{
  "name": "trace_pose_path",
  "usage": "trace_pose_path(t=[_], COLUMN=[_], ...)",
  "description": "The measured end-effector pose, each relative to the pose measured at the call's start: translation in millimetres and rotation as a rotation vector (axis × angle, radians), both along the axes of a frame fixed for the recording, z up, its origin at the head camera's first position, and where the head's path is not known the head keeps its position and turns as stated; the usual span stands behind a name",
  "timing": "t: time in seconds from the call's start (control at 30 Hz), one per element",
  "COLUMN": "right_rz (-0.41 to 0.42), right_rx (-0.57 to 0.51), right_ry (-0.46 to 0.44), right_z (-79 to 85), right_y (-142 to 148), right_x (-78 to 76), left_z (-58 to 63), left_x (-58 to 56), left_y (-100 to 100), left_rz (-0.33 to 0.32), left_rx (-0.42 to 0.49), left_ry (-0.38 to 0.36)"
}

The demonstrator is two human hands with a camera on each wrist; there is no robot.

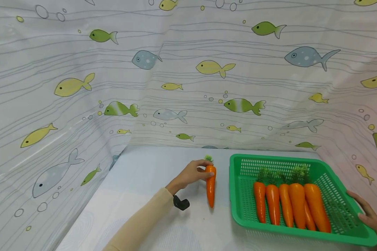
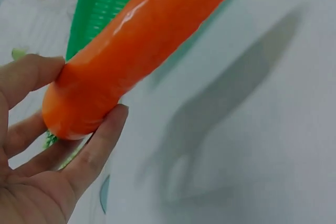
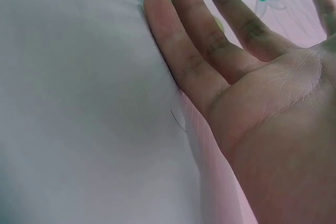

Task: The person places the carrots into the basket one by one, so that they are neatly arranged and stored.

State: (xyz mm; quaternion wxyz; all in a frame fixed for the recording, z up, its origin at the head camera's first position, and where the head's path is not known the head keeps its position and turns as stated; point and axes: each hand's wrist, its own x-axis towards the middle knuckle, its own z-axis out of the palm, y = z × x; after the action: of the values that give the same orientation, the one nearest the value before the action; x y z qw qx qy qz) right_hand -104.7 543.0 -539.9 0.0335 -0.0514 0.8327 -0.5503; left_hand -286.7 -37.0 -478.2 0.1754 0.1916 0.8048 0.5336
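Observation:
My left hand (image 1: 193, 174) pinches an orange carrot (image 1: 211, 188) near its thick top, thumb on one side and fingers on the other. In the left wrist view the carrot (image 2: 142, 45) hangs above the table, its shadow apart from it. Green leaves (image 1: 208, 159) show at its top. To the right of it stands a green plastic basket (image 1: 233, 195) with several carrots (image 1: 296, 205) lying side by side, leaves toward the far wall. My right hand (image 1: 372, 216) is at the basket's right side, thumb by the rim. In the right wrist view its fingers (image 3: 197, 30) are nearly straight against the basket.
A pale table (image 1: 163, 223) lies under everything. Behind it and at both sides rise sheets printed with fish (image 1: 207, 104). A dark wrist strap with a small device (image 1: 181, 203) sits on my left wrist.

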Motion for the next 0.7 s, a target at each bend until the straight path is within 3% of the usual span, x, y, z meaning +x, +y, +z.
trace_pose_path(t=[0.13, 0.37, 0.53, 0.7], right_rz=[0.008, 0.07, 0.058, 0.046], right_rx=[0.048, -0.198, -0.197, -0.102], right_ry=[0.043, 0.02, 0.007, 0.035], right_z=[-1.3, -3.4, -3.8, -4.5], right_y=[0.1, 0.9, 0.4, 0.7], right_x=[-0.8, -0.2, -0.1, -0.5], left_z=[8.8, 21.7, 33.5, 42.3], left_x=[0.1, 0.0, -0.2, -0.7], left_y=[1.7, 7.2, 13.5, 22.0], left_rz=[0.011, 0.013, 0.005, -0.007], left_rx=[0.003, 0.025, 0.066, 0.136], left_ry=[0.004, 0.025, 0.029, 0.002])
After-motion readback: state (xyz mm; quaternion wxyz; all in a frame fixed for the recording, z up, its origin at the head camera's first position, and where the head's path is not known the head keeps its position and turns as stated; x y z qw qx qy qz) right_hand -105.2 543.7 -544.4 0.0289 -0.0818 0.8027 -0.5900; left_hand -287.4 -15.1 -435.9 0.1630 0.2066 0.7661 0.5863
